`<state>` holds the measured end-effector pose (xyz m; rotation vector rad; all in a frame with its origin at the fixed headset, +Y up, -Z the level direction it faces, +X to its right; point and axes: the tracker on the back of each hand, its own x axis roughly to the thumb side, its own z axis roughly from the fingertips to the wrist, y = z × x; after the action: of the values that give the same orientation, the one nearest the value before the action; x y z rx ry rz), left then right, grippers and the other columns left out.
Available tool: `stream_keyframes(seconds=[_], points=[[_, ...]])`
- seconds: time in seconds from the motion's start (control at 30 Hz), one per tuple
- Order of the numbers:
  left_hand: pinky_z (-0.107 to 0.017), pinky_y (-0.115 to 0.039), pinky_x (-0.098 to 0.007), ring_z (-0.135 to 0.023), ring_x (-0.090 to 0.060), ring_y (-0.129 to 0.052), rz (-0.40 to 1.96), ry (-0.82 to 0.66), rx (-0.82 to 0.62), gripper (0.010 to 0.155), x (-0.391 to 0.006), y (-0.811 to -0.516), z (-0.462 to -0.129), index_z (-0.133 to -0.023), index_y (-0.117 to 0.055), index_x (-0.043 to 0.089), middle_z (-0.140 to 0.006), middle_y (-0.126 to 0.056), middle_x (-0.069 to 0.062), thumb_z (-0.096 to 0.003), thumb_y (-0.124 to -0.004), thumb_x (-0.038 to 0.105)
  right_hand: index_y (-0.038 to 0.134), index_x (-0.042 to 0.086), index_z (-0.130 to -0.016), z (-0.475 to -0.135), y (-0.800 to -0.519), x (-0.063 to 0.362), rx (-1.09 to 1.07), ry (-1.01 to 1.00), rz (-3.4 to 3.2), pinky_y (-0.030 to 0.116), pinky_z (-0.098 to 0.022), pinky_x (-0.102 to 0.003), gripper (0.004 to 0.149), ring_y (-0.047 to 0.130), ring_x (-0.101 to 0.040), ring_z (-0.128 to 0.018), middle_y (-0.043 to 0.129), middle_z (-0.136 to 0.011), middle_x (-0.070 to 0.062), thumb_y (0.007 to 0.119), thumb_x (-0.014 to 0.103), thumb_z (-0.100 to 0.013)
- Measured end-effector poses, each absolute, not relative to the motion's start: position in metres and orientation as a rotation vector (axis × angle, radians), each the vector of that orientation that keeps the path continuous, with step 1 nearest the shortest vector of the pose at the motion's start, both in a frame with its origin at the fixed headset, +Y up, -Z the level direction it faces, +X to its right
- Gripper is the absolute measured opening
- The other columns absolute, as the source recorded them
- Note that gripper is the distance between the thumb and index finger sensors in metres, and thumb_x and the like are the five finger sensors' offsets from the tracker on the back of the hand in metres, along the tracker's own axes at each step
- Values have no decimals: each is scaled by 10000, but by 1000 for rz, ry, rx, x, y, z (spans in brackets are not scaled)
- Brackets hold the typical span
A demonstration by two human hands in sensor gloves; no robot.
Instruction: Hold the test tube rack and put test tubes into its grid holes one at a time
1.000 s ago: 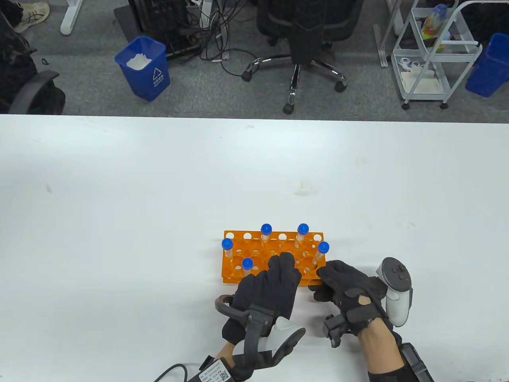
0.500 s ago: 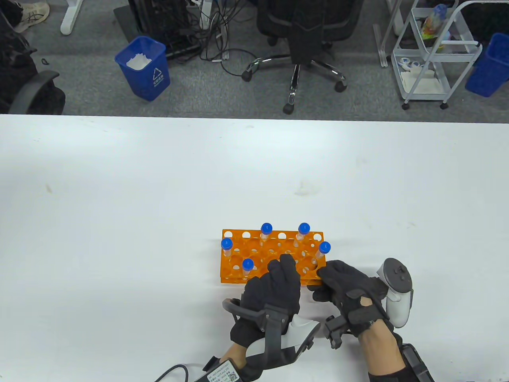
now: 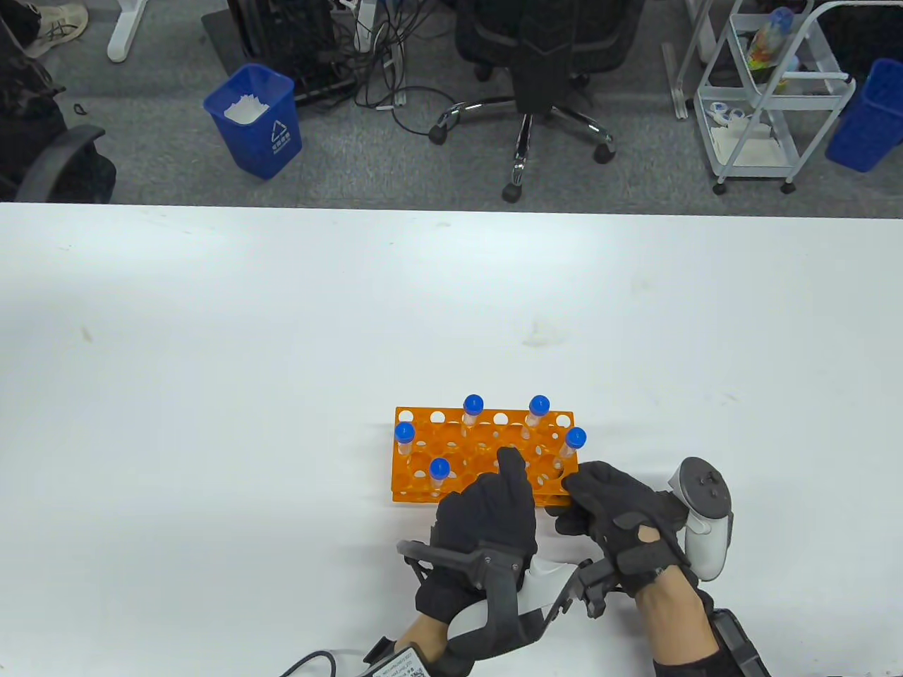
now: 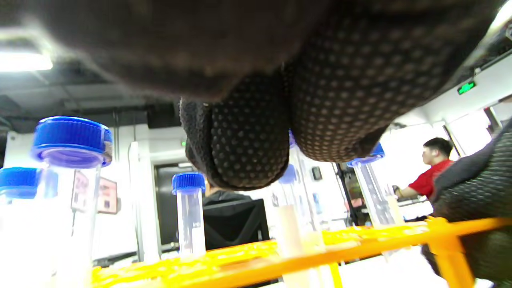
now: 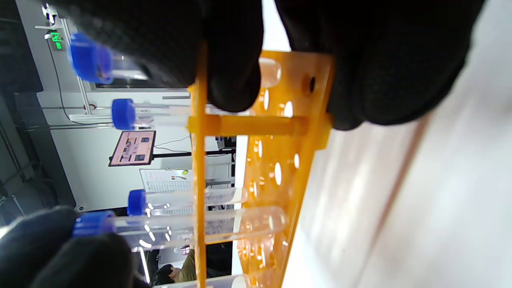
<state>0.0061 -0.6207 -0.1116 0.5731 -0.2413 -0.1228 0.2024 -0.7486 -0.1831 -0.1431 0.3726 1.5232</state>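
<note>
My right hand [image 3: 621, 518] grips the rack [image 3: 451, 443] corner; my left hand [image 3: 487, 515] pinches a tube [image 5: 180, 224] upright over a near-row hole.

You can read very little here. On the blue bin [image 3: 252, 120] beyond the table a white recycling triangle shows, with a line of small characters under it too small to make out. A white label [image 3: 398, 663] beside your left wrist carries fine print and a square code, none of it legible. In the left wrist view a green exit sign [image 4: 466, 87] glows on the far wall, its wording blurred. The right wrist view shows another green sign [image 5: 57, 41], unreadable too.
</note>
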Motion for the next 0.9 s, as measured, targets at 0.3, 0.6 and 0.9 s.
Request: stream_keyframes(seconds=[0.3,0.6,0.9], points=[[-85,-914,-316,-60,-149,-1062,-2,-272,876,544,-44,-529,-53,-764,-983,163,-485,-1120,-82,-341,-940,502,843,19,-710,-185,-751,205,-169,370,1532,841,-392,-660,417,861,-617,-646,669,-917,-472,786,325,-433],[-190,-931,-356,-202,-202,-1104,-122,-72,845,554,-147,-544,-119,-789,-959,201,-599,-1090,-82,-367,-861,547,837,22,-717,-194,-768,204,-225,400,1595,841,-407,-657,415,857,-615,-668,660,-935,-461,778,320,-434],[-223,-938,-373,-255,-223,-1120,-141,27,567,561,-204,-626,-170,-795,-953,211,-632,-1083,-76,-360,-857,552,832,25,-722,-202,-780,204,-288,417,1641,837,-420,-657,412,849,-614,-687,649,-950,-452,773,313,-434]])
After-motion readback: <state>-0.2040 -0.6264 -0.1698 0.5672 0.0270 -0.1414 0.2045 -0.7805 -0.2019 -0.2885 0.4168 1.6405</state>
